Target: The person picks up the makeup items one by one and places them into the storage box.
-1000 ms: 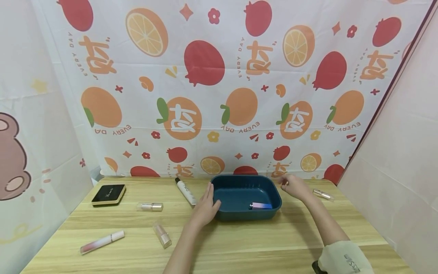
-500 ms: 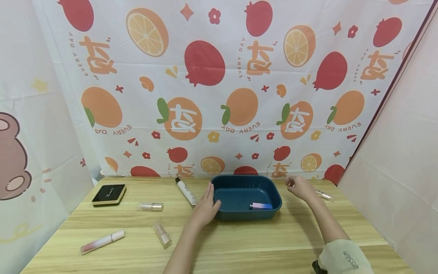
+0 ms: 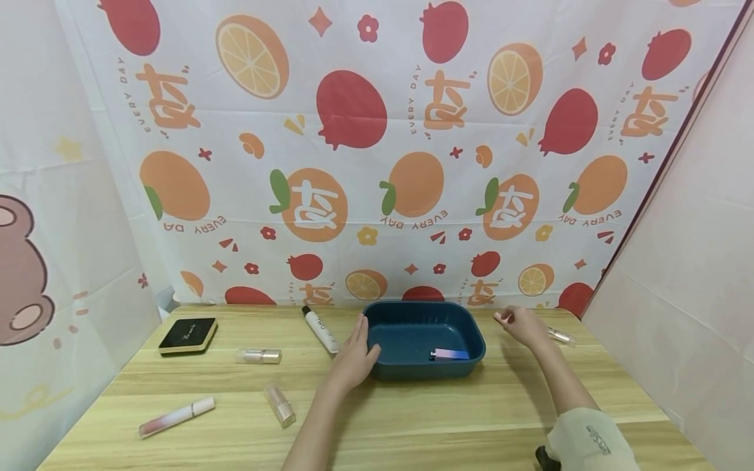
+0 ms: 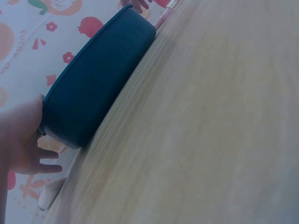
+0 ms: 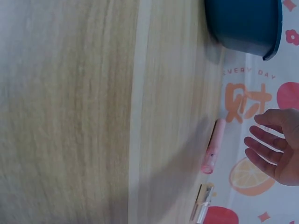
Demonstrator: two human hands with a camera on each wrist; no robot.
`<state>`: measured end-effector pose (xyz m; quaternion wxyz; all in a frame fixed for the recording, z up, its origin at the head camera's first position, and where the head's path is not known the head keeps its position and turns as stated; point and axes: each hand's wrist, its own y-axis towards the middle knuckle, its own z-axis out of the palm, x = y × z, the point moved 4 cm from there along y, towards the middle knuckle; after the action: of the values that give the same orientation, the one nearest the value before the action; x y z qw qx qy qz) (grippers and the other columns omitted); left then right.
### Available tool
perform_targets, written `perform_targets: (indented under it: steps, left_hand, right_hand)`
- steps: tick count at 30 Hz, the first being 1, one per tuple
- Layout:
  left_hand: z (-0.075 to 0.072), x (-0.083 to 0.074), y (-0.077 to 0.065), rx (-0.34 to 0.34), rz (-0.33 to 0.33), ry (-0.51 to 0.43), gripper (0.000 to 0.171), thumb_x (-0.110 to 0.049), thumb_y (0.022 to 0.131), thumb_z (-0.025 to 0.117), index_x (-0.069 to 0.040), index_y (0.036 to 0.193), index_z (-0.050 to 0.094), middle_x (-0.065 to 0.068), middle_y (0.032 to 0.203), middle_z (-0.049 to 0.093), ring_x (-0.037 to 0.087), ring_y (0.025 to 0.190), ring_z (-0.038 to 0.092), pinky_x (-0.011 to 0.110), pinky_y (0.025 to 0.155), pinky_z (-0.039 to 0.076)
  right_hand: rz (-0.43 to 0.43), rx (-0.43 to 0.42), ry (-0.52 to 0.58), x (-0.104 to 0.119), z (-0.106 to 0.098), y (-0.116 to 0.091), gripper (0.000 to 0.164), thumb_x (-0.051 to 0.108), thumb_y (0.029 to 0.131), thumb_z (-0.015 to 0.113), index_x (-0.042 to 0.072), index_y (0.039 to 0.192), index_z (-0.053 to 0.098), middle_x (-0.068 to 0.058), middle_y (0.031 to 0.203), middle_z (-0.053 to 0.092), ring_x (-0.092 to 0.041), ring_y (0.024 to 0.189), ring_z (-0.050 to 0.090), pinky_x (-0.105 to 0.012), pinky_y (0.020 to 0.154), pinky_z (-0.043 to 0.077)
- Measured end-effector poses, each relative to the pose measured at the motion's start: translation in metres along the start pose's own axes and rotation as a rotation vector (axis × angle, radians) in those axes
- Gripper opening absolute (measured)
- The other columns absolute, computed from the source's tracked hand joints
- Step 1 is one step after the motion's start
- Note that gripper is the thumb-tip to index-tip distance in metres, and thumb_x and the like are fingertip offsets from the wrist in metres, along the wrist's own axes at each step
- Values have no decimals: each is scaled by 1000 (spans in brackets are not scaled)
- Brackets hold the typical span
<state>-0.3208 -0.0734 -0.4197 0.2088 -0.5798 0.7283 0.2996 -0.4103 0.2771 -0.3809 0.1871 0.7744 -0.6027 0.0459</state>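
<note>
On pale wood (image 3: 448, 418), left hand (image 3: 352, 363), fingers apart, is bracing teal plastic tub (image 3: 423, 371) at nine o'clock. Right hand (image 3: 524, 325), loosely spread, is best centring over pink tube (image 5: 214, 145).

- In the head view I lose most of the pink tube (image 5: 213, 147) behind the right hand (image 3: 523, 325); just a pink tip shows past the fingers.
- The wrist there covers the near end of the clear tube (image 3: 561, 336), and the right wrist view crops it at the bottom edge.
- The left hand (image 3: 353, 360) hides part of the tub (image 3: 424, 371) against it; from that wrist I can't see inside.
- Past the left fingers, the white tube (image 4: 51, 193) is blurred to me.
- Well left of that hand, the black case (image 3: 187, 335) has lettering too small to read.
- Below the right hand, the sleeve (image 3: 589, 451) and dark band (image 3: 548, 459) are cut off.
</note>
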Motion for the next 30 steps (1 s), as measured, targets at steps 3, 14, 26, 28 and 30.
perform_targets:
  steps: [3,14,26,28,30]
  left_hand:
    - [0,0,0,4,0,0,64,-27,96,42,4,144,14,16,151,8,38,130,25,49,102,25]
    - [0,0,-1,1,3,-2,63,-26,96,43,4,144,14,16,151,8,38,130,25,49,102,25]
    - [-1,0,-2,6,-6,2,64,-29,96,42,2,145,14,14,151,7,36,131,24,49,102,25]
    - [-2,-1,-2,6,-4,-2,64,-29,96,42,2,145,14,14,151,7,37,131,24,49,102,25]
    - [-1,-1,-3,6,0,-7,65,-29,96,42,2,145,14,15,151,7,38,130,25,50,101,26]
  right_hand:
    - [31,-2,-5,-5,1,0,26,22,88,60,-3,94,65,-10,80,62,-27,73,59,-42,62,47]
    - [152,11,-38,-21,2,0,33,19,86,60,-7,105,60,-25,99,60,-39,89,57,-50,70,46]
    - [248,27,1,-38,11,-1,33,8,81,61,-7,110,58,-28,102,58,-34,80,53,-48,69,45]
    - [267,30,9,-41,12,-1,33,9,82,62,-7,110,58,-28,102,57,-34,80,52,-49,70,44]
    - [275,35,7,-42,13,-1,33,10,82,62,-8,110,57,-28,100,57,-34,80,52,-49,70,44]
